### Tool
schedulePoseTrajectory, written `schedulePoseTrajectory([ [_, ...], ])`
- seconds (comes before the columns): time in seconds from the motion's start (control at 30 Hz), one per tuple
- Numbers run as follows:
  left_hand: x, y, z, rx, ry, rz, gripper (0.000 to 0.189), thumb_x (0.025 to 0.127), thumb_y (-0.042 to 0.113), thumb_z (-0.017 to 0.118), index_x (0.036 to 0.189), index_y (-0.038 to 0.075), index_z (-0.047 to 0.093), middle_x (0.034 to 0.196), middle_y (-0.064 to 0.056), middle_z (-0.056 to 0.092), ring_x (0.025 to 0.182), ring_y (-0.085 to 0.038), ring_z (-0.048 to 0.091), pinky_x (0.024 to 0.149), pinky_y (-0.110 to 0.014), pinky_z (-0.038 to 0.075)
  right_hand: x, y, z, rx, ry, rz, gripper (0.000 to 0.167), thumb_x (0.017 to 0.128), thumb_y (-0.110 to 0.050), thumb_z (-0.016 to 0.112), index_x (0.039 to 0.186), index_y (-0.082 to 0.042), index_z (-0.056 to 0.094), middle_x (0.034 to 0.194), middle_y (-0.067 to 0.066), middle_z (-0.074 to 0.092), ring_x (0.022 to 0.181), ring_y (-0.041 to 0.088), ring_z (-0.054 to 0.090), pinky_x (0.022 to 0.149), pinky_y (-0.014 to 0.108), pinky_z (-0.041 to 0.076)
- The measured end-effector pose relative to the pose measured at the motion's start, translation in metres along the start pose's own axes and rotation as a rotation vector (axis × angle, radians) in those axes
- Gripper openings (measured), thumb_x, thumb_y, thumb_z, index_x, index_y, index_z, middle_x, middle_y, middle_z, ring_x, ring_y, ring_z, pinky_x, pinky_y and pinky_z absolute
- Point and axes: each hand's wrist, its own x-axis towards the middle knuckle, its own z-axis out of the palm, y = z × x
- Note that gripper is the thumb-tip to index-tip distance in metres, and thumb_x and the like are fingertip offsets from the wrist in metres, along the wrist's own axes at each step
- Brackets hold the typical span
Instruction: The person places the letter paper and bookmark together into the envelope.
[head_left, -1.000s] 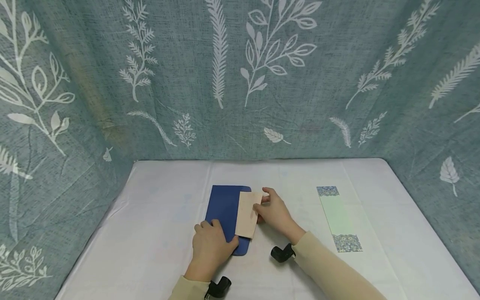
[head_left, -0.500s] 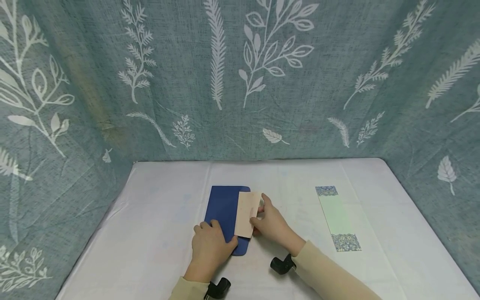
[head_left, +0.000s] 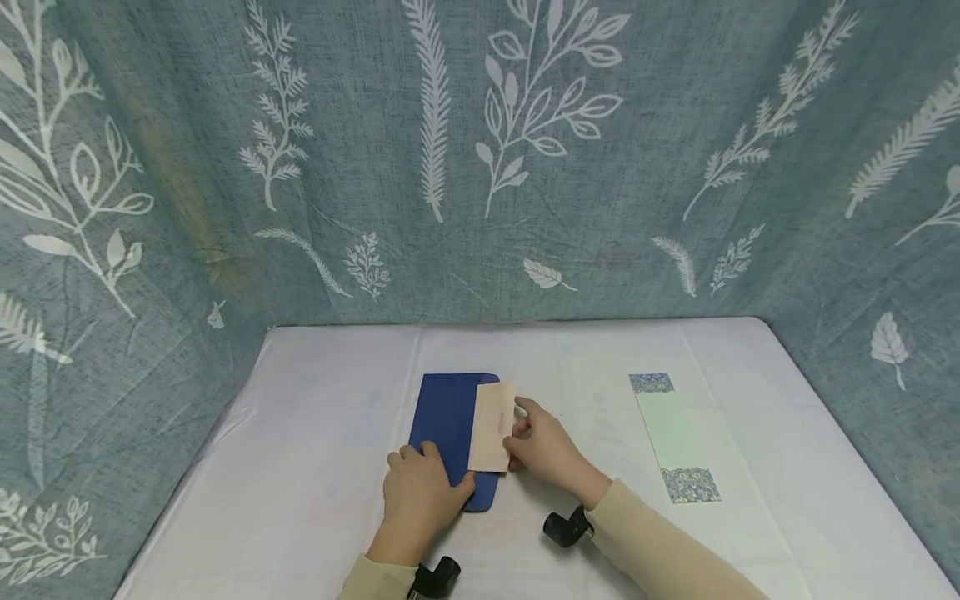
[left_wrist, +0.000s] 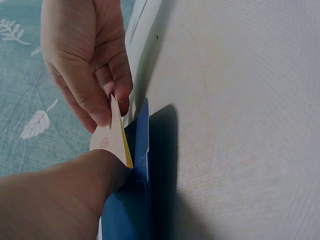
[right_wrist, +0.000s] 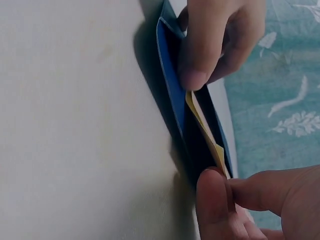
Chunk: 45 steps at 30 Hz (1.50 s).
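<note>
A blue envelope (head_left: 448, 408) lies in the middle of the white table, its opening facing right. Partway into that opening is a folded beige paper (head_left: 489, 429), yellow on its inner side, its left part hidden by the envelope. My left hand (head_left: 422, 492) spans the envelope's lower part, its thumb at the opening's near end. In the right wrist view the left thumb (right_wrist: 195, 75) sits right at the end of the paper's yellow edge (right_wrist: 205, 122), between the blue walls. My right hand (head_left: 547, 442) pinches the paper's outer right edge between thumb and fingers.
A pale green strip (head_left: 675, 429) with blue floral bands at both ends lies to the right on the white tablecloth (head_left: 315, 417). A teal curtain (head_left: 465, 250) with white leaf prints hangs behind the table and on both sides.
The paper has slid a little left, so less of it shows outside the envelope. My right hand has shifted slightly toward me along its edge. The left hand has stayed in place.
</note>
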Motion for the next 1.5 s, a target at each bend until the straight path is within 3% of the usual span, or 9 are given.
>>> schedulePoseTrajectory([
  [0.13,0.000,-0.001,0.001,0.005,-0.008,-0.004,0.088,0.077,0.061,0.066,0.121,-0.015,0.054,0.101,-0.034,0.054,0.094,-0.046,0.053,0.066,-0.049,0.051,0.005,0.005,0.001,0.008,-0.008,-0.003,0.069,0.089,-0.006,0.064,0.148,0.002,0.029,0.084,0.004,0.061,0.059,0.016,0.065,0.056,0.030,0.053],
  [0.37,-0.001,-0.002,0.004,0.003,0.029,0.004,0.087,0.076,0.060,0.067,0.120,-0.015,0.055,0.099,-0.034,0.054,0.092,-0.047,0.053,0.065,-0.050,0.051,0.013,0.000,0.006,0.000,-0.005,-0.005,0.067,0.087,-0.005,0.063,0.146,0.004,0.032,0.076,0.003,0.063,0.057,0.017,0.065,0.055,0.030,0.052],
  [1.03,-0.003,-0.002,0.001,-0.020,0.030,0.004,0.084,0.079,0.059,0.064,0.121,-0.013,0.054,0.101,-0.033,0.053,0.090,-0.045,0.052,0.064,-0.050,0.049,0.031,-0.009,0.027,0.134,-0.063,0.039,0.061,0.085,0.002,0.063,0.141,0.009,0.039,0.076,0.008,0.065,0.055,0.017,0.065,0.055,0.030,0.055],
  [1.5,-0.004,-0.002,0.000,-0.027,0.061,0.016,0.083,0.080,0.059,0.064,0.121,-0.012,0.055,0.100,-0.033,0.054,0.089,-0.046,0.052,0.064,-0.049,0.050,0.033,-0.014,0.030,0.107,-0.099,0.008,0.057,0.087,0.004,0.059,0.141,0.009,0.039,0.074,0.009,0.065,0.056,0.018,0.066,0.056,0.029,0.054],
])
